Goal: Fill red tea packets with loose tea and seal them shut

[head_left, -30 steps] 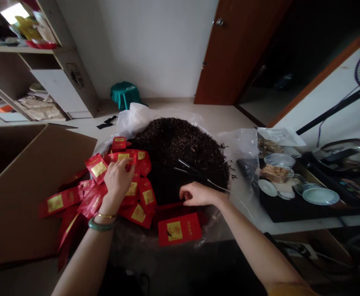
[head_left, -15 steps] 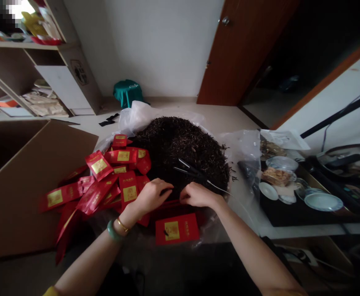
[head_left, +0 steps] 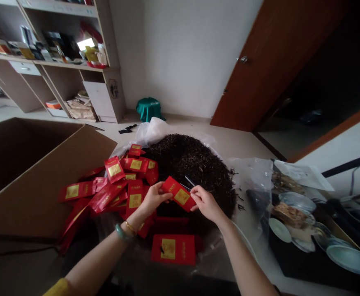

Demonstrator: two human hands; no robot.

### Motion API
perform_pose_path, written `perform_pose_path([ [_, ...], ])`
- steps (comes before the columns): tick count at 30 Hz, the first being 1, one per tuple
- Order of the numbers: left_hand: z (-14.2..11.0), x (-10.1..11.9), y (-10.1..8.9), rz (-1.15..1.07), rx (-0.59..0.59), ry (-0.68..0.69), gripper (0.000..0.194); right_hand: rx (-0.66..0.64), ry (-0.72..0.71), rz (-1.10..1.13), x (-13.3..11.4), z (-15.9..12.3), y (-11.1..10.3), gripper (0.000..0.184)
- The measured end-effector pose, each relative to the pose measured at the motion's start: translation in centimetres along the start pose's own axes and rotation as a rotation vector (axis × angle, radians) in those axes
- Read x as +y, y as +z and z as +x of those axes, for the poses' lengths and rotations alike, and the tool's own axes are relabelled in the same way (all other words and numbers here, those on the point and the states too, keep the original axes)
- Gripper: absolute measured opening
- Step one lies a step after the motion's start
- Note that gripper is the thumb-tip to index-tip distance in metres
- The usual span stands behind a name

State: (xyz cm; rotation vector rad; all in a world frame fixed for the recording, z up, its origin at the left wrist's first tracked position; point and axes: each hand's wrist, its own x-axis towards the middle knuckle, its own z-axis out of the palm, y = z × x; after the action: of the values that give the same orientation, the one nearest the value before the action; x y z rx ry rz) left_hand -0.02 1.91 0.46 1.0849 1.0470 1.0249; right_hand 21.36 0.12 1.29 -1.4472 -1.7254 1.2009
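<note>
A red pouch with a gold label is stretched between my two hands, above a heap of dark dried leaves. My left hand, with a jade bangle and a gold bracelet at the wrist, pinches its left end. At the other end, the fingers of my right hand are closed on the right edge. Behind the pouch lies a slim two-armed tool, partly hidden. Many similar red packets are piled left of the leaves. Another red packet lies flat nearest me.
Clear plastic sheeting surrounds the leaves. An open cardboard box stands at left. On the right, a black tray carries dishes and lidded bowls. A teal-covered stool is by the wall.
Both hands have come up from low over the leaves and now hold a red pouch in view between them. The camera view has turned somewhat left.
</note>
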Motion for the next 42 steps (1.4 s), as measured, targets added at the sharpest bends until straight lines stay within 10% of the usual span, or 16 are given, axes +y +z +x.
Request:
perform_pose_path([
  [6,-0.7,-0.8,0.2,0.238,-0.037,0.159,0.02,0.233,-0.441,-0.386,-0.9,-0.2,2.0,0.052],
  [18,-1.6,-1.6,0.5,0.431,0.022,0.324,0.02,0.478,-0.845,-0.686,-1.7,-0.5,4.6,0.036],
  [28,-2.8,-0.4,0.3,0.638,-0.017,0.587,0.02,0.515,-0.787,-0.575,-3.2,-0.9,4.0,0.014],
  [42,-2.4,0.8,-1.3,0.653,-0.128,0.361,0.03,0.378,-0.372,-0.273,-2.1,-0.8,3.7,0.017],
])
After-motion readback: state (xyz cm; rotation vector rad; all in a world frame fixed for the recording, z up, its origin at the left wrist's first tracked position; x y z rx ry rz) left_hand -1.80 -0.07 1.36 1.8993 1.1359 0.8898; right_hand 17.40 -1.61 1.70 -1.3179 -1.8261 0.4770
